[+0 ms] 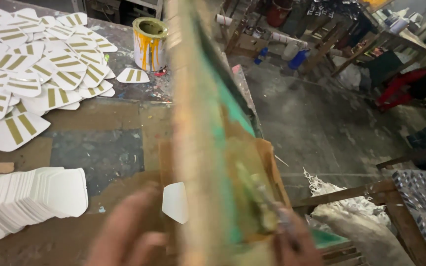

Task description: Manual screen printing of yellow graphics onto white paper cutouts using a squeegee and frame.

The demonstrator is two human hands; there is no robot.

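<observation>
Seemingly mid-cycle in a screen-printing run, the head view shows a wooden-framed printing screen (208,123) tilted up on edge near the middle of the bench, blurred, its mesh stained green and yellow. The right hand (292,236), low and near at the right of the frame, is closed around a thin tool or squeegee handle that lies against the inked side of the screen; the blur hides exactly how the fingers wrap it. The left hand (124,231) sits near and left of the frame, fingers loosely curled and apparently holding nothing, though the blur makes that uncertain. Just beside it, on the worn brown bench (99,123), lies a single blank white shield-shaped piece (175,202), partly tucked under the raised frame. To the near left is a fanned stack of blank white pieces (25,202); at the far left, printed pieces with gold stripes (30,64) are spread out, and a paint tin (150,43) dribbled with yellow stands beyond them. Judging by this, the blank is seated and unprinted, so the next move calls for lowering the screen squarely over it without nudging it.
</observation>
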